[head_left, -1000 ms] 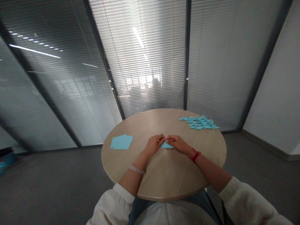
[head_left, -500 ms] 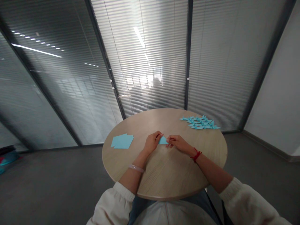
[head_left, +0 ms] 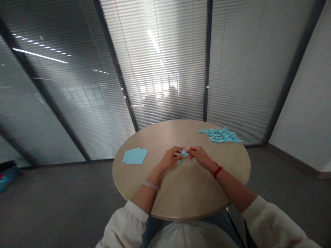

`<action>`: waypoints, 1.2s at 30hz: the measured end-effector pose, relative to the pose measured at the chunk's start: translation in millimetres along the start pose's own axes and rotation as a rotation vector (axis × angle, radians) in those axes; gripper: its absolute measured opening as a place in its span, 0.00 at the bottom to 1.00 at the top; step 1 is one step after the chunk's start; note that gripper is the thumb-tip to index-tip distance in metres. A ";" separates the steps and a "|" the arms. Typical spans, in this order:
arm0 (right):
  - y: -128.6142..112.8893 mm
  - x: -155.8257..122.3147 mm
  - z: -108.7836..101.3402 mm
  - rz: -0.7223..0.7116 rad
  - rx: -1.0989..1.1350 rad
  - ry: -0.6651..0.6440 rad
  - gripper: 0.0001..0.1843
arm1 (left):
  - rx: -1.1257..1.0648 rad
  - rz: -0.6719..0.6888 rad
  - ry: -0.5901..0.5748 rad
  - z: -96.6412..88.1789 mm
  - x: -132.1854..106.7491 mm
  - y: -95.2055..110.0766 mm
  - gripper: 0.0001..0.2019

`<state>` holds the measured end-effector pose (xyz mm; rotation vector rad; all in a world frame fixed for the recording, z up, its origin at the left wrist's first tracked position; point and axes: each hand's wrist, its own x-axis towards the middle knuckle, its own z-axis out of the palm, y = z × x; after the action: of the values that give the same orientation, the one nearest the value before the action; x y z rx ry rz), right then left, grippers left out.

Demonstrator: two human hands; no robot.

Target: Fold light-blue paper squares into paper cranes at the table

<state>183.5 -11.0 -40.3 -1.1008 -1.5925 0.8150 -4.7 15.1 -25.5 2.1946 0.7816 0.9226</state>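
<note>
Between my two hands is a small folded piece of blue origami paper (head_left: 184, 152), over the middle of the round table. My left hand (head_left: 172, 156) grips its left side, thumb below and fingers above. On the other side, my right hand (head_left: 198, 154) pinches the paper's right part between thumb and fingers. The fingers cover much of the paper, so its exact folds are hidden. One blue corner pokes out below the left fingertips.
Flat sheets of blue paper (head_left: 134, 156) lie overlapping on the table's left side. Several folded blue paper cranes (head_left: 222, 135) stand in rows at the back right of the wooden table (head_left: 181, 203). Glass panels with blinds (head_left: 168, 103) rise behind it.
The folded paper, flat on the table as a triangle before, is now lifted and turned between my fingers. My left fingers have spread, and my right hand has shifted slightly up.
</note>
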 end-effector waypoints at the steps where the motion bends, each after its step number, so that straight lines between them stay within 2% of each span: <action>1: -0.3 -0.1 -0.2 -0.001 -0.004 0.013 0.24 | -0.041 -0.034 -0.008 0.0 0.6 -0.7 0.20; 6: 0.5 0.3 -2.8 -0.018 0.059 0.097 0.24 | -0.344 -0.139 -0.049 -3.1 3.5 1.8 0.20; 8: 1.7 0.6 -3.8 -0.034 0.075 0.141 0.23 | -0.450 -0.181 -0.012 -4.3 4.2 2.9 0.20; 13: 4.8 -0.7 -1.9 -0.089 -0.186 0.176 0.16 | -0.532 -0.319 0.114 -5.0 5.5 0.2 0.22; 15: 5.5 -2.1 -0.2 -0.199 -0.273 0.170 0.09 | -0.566 -0.362 0.129 -4.3 5.6 -1.4 0.23; 19: 5.2 -5.6 2.3 -0.492 -0.394 0.095 0.15 | -0.668 -0.432 0.154 -1.7 5.5 -2.9 0.20; 22: 3.2 -7.8 4.9 -0.599 -0.449 -0.031 0.14 | -0.717 -0.467 0.180 0.0 5.8 -4.2 0.15; 28: 1.2 -6.5 8.9 -0.587 -0.510 -0.072 0.09 | -0.805 -0.488 0.168 0.5 5.9 -8.8 0.11; 36: -0.8 -6.5 4.3 -0.443 -0.415 0.029 0.10 | -0.882 -0.464 0.100 -0.7 4.4 -3.8 0.11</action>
<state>179.8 -17.4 -43.1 -0.9747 -1.9366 0.1757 -3.7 20.8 -26.1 1.1514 0.6978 0.9003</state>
